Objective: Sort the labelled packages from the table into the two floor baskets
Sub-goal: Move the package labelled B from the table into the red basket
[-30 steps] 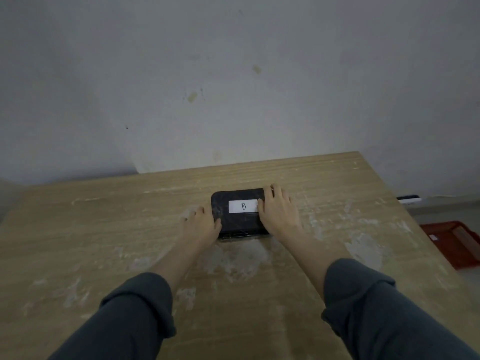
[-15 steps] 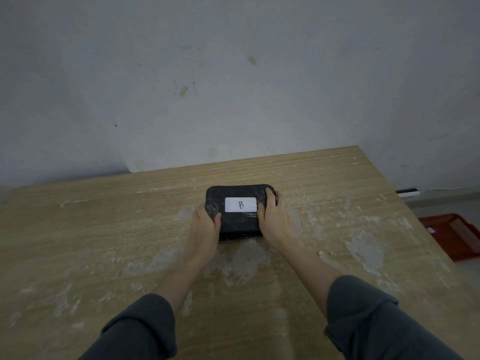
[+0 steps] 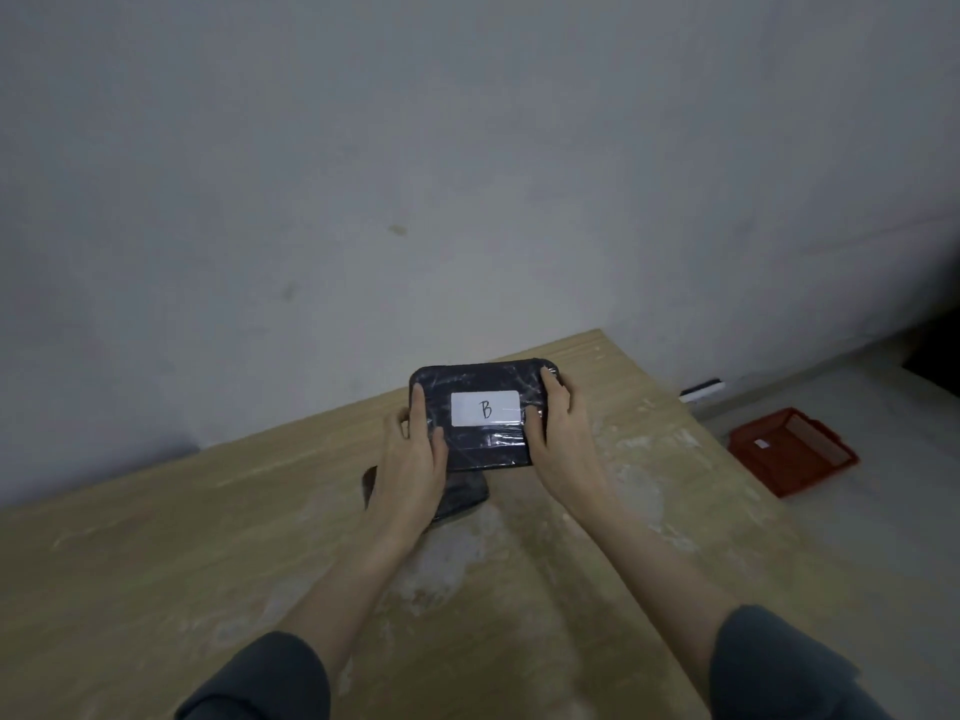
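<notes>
Both hands (image 3: 415, 459) (image 3: 558, 439) gripping one B-labelled package (image 3: 483, 415) above one table (image 3: 208, 563), one red basket (image 3: 792, 452) aside.

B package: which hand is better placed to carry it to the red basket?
Right, probably. Both hands grip the B package, but the red basket sits on the floor beyond the table's right edge, on the right hand side.

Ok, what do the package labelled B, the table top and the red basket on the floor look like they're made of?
Package: dark, wrapped in clear glossy film, going by creases and glints; white paper-like label.
Table top: pale wood or wood-look laminate, matt, with straight grain lines and whitish worn patches.
Red basket: probably moulded plastic, with even colour; too small to be sure.
</notes>
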A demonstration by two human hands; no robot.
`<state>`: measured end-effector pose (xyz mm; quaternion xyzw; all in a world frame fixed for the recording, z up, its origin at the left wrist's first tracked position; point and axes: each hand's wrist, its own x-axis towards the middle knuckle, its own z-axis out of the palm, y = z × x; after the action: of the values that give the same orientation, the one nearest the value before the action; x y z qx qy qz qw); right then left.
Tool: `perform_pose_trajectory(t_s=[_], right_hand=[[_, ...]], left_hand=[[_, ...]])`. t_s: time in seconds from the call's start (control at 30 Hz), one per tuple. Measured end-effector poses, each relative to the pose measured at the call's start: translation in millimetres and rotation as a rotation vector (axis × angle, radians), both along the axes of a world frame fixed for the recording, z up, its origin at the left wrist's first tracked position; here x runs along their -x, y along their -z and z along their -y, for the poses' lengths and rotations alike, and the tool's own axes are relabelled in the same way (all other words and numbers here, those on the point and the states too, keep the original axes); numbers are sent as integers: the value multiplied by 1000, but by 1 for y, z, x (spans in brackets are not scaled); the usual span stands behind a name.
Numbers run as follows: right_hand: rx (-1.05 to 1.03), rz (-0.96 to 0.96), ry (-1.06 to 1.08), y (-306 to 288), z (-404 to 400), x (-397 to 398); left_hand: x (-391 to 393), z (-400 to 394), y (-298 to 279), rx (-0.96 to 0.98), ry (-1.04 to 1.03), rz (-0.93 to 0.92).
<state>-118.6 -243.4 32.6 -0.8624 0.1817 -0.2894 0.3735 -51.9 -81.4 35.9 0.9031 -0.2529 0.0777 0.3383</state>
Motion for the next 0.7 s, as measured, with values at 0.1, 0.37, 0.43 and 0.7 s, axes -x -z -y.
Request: perform_pose_trajectory(t_s=[0.1,0.37,0.43,0.7], right_hand=[[14,10,101,-6,28,35],[2,-55,299,-6,142,126],[0,-70,320,-6,178,145],[24,-96,360,-5,339,209]], left_hand=[[20,36,-2,12,109,44],[86,167,-2,13,263,6],[101,206,-2,3,270,22],[165,380,1,20,277,-46]])
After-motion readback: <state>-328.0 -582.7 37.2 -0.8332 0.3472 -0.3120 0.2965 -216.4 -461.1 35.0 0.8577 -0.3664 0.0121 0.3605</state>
